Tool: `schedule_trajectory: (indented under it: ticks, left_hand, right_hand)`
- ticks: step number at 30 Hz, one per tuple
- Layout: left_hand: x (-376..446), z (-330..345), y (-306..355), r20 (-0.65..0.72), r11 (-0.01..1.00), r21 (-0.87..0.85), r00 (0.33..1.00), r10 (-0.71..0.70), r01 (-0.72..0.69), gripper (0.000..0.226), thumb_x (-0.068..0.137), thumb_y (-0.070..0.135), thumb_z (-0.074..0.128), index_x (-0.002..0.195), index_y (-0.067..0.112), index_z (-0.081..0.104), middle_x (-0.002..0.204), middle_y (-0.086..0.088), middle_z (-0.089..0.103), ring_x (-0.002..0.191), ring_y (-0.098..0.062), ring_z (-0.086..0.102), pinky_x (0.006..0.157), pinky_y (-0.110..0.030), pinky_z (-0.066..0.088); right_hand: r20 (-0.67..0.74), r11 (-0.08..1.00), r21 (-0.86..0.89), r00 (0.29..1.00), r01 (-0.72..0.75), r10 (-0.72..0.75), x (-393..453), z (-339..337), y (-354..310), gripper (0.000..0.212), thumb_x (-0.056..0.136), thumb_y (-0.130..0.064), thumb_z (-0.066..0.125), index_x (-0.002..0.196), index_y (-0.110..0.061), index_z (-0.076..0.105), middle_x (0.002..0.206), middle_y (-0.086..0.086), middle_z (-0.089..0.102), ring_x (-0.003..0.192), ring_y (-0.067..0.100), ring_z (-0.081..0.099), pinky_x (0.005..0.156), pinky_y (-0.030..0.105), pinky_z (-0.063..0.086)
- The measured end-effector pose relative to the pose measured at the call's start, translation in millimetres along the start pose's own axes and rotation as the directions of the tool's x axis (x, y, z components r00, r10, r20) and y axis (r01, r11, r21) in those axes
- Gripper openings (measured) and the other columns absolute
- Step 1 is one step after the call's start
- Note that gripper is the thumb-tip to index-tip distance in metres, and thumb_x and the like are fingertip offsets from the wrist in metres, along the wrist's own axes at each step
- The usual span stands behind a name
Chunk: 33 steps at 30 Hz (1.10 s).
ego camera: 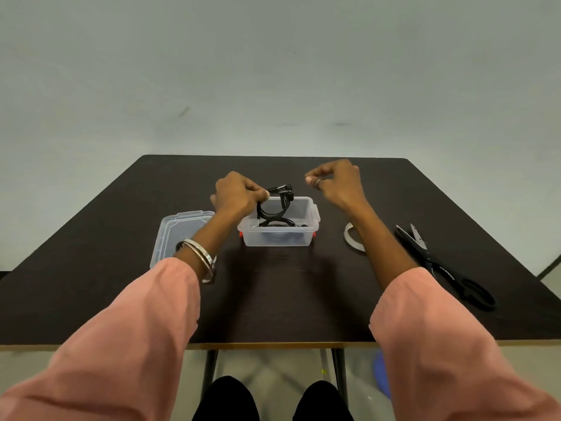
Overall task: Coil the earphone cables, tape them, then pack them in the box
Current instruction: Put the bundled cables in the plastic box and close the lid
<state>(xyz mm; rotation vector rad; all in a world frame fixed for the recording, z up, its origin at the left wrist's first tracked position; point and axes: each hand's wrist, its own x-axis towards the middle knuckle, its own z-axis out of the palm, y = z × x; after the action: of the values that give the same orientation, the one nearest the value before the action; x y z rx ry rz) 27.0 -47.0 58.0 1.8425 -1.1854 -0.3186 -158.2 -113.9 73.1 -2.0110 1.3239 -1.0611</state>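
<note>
Head view looks down on a dark table [273, 299] where the packing stage looks well under way. The clear box [280, 235] sits open mid-table, its lid [179, 235] lying off to the left, and dark cable already rests inside, so at least one bundle seems packed. To the right lie black scissors [440, 262] and a tape roll [352, 237], partly hidden by the forearm. The left hand [235, 194] pinches a coiled earphone cable [273, 205] just above the box's left end; whether it is taped I cannot tell. The right hand [337, 182] hovers beside it, fingers curled, holding nothing visible. Lowering this coil and closing the lid appear to remain.
</note>
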Motion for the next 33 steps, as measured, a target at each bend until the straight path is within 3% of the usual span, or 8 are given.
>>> schedule_trajectory:
  ticks: [6, 12, 16, 19, 22, 28, 30, 33]
  left_hand:
    - [1, 26, -8, 0.107, 0.907, 0.4, 0.989, 0.1, -0.135, 0.016, 0.085, 0.031, 0.072, 0.09, 0.017, 0.078, 0.092, -0.002, 0.072, 0.089, -0.015, 0.051, 0.101, -0.046, 0.027]
    - [1, 28, -6, 0.166, 0.802, 0.542, 0.967, 0.191, -0.252, 0.012, 0.083, 0.03, 0.072, 0.082, 0.019, 0.077, 0.082, -0.001, 0.071, 0.093, -0.021, 0.06, 0.099, -0.045, 0.026]
    - [-2, 12, -1, 0.093, 0.865, 0.443, 0.972, 0.216, -0.235, 0.016, 0.085, 0.037, 0.07, 0.087, 0.023, 0.077, 0.086, 0.007, 0.071, 0.088, -0.014, 0.055, 0.098, -0.045, 0.027]
    - [-6, -19, -6, -0.079, 0.958, 0.241, 0.98, 0.183, -0.159, 0.016, 0.086, 0.038, 0.068, 0.092, 0.025, 0.077, 0.09, 0.007, 0.072, 0.09, -0.012, 0.057, 0.102, -0.046, 0.035]
    - [-14, -56, -30, -0.17, 0.996, 0.083, 0.984, 0.05, -0.036, 0.021, 0.085, 0.035, 0.071, 0.095, 0.018, 0.077, 0.096, -0.003, 0.075, 0.092, -0.017, 0.066, 0.094, -0.045, 0.05]
    - [-40, -114, -86, -0.084, 0.893, 0.356, 0.961, -0.264, 0.276, 0.036, 0.081, 0.033, 0.076, 0.098, 0.001, 0.073, 0.102, -0.016, 0.071, 0.09, -0.03, 0.063, 0.072, -0.035, 0.043]
    - [-46, -117, -99, -0.059, 0.864, 0.392, 0.946, -0.318, 0.315, 0.042, 0.078, 0.039, 0.077, 0.091, 0.0, 0.07, 0.093, -0.017, 0.07, 0.082, -0.03, 0.063, 0.068, -0.035, 0.045]
    - [-53, -116, -111, -0.072, 0.844, 0.424, 0.942, -0.329, 0.327, 0.039, 0.076, 0.036, 0.079, 0.08, 0.0, 0.065, 0.083, -0.018, 0.069, 0.075, -0.031, 0.067, 0.064, -0.035, 0.05]
  right_hand:
    - [-0.003, 0.998, 0.015, 0.998, -0.055, 0.055, -13, -5, 31, 0.036, 0.081, -0.025, 0.072, 0.06, -0.053, 0.067, 0.071, -0.036, 0.065, 0.111, 0.028, 0.057, 0.098, 0.057, 0.043]
    - [-0.025, 0.998, -0.01, 0.998, -0.064, 0.063, -15, 0, 49, 0.04, 0.082, -0.02, 0.073, 0.055, -0.049, 0.066, 0.067, -0.027, 0.067, 0.104, 0.028, 0.059, 0.093, 0.055, 0.047]
    - [-0.033, 0.998, -0.025, 0.998, -0.06, 0.059, -20, -5, 44, 0.035, 0.082, -0.023, 0.073, 0.056, -0.046, 0.066, 0.071, -0.025, 0.066, 0.106, 0.028, 0.058, 0.095, 0.057, 0.045]
    - [-0.063, 1.0, 0.013, 0.998, -0.012, 0.013, -28, -11, 22, 0.02, 0.084, -0.023, 0.071, 0.069, -0.036, 0.071, 0.075, -0.024, 0.065, 0.102, 0.023, 0.06, 0.095, 0.051, 0.048]
    - [-0.027, 0.992, 0.123, 0.999, 0.04, -0.037, -44, -6, -17, 0.009, 0.087, -0.016, 0.067, 0.091, -0.014, 0.075, 0.081, -0.01, 0.068, 0.079, 0.003, 0.061, 0.083, 0.026, 0.054]
    - [0.332, 0.987, 0.104, 0.931, 0.126, -0.154, -90, 52, -76, 0.012, 0.09, -0.01, 0.063, 0.089, -0.003, 0.073, 0.071, 0.011, 0.07, 0.051, 0.01, 0.061, 0.053, 0.019, 0.054]
    - [0.421, 0.989, 0.014, 0.896, 0.149, -0.141, -102, 76, -87, 0.014, 0.091, -0.014, 0.063, 0.09, -0.001, 0.07, 0.07, 0.013, 0.07, 0.055, 0.015, 0.066, 0.059, 0.023, 0.056]
    - [0.47, 0.961, -0.203, 0.88, 0.189, -0.074, -114, 109, -95, 0.026, 0.09, -0.024, 0.063, 0.095, 0.001, 0.064, 0.092, 0.019, 0.067, 0.091, 0.031, 0.065, 0.08, 0.033, 0.051]
